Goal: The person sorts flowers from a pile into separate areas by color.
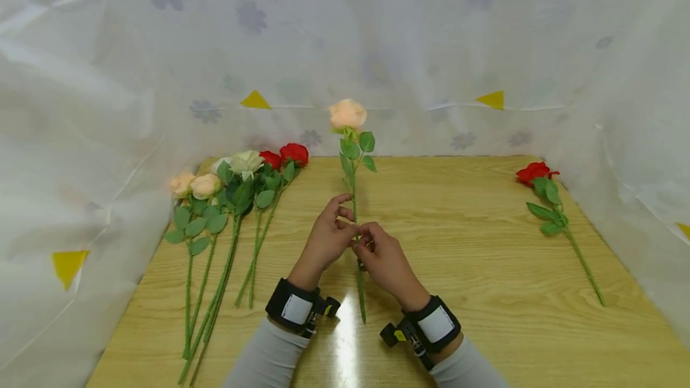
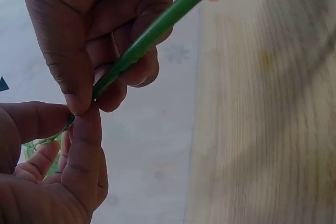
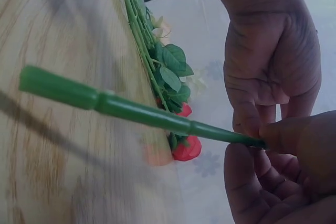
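Observation:
A peach artificial rose [image 1: 347, 114] stands nearly upright in the head view, flower at the top and bare green stem below. My left hand [image 1: 334, 226] pinches its stem about midway. Just below, my right hand [image 1: 385, 259] grips the same stem between thumb and fingertips, and the two hands touch or nearly touch. In the left wrist view, the green stem [image 2: 152, 35] slants past the fingers. The right wrist view shows the stem's lower end [image 3: 58, 87] jutting out free, toward the camera.
At the left of the wooden table [image 1: 458, 292] lie peach roses [image 1: 205, 187], white roses [image 1: 247, 162] and red roses [image 1: 294, 153], stems toward me. A lone red rose [image 1: 535, 173] lies at the right. Translucent floral sheeting [image 1: 409, 47] encloses the back and sides.

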Tool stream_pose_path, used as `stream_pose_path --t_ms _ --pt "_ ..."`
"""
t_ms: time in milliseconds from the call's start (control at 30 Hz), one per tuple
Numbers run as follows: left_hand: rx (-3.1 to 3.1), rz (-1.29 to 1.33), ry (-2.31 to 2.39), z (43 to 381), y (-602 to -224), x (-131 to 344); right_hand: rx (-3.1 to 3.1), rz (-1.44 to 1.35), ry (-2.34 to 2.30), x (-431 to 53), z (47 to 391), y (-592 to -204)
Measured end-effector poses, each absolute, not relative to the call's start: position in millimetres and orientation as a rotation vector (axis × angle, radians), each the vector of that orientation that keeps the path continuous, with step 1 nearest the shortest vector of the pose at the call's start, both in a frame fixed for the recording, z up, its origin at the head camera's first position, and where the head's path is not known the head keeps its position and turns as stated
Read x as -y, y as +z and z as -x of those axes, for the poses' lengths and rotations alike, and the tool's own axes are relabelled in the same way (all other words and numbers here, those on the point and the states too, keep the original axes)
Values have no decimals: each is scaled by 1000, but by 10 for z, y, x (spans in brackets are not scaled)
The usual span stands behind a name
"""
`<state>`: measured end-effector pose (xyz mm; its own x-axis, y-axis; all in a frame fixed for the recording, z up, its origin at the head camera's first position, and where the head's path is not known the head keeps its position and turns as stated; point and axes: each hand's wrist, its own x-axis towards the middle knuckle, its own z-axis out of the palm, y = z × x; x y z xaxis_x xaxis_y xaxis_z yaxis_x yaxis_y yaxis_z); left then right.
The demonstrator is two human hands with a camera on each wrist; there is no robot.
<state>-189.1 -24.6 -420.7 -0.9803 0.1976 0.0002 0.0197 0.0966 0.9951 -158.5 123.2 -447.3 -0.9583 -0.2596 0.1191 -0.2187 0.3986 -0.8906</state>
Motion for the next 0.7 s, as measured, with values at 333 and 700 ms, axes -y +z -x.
stream_pose_path --t_ms 333,700 --pt "-2520 -241 1843 1916 -4273 366 -2659 395 -1576 -1447 1625 -4442" --pt "-2817 -90 1386 1931 -4342 1289 -2827 223 -1350 -2182 1728 -4508"
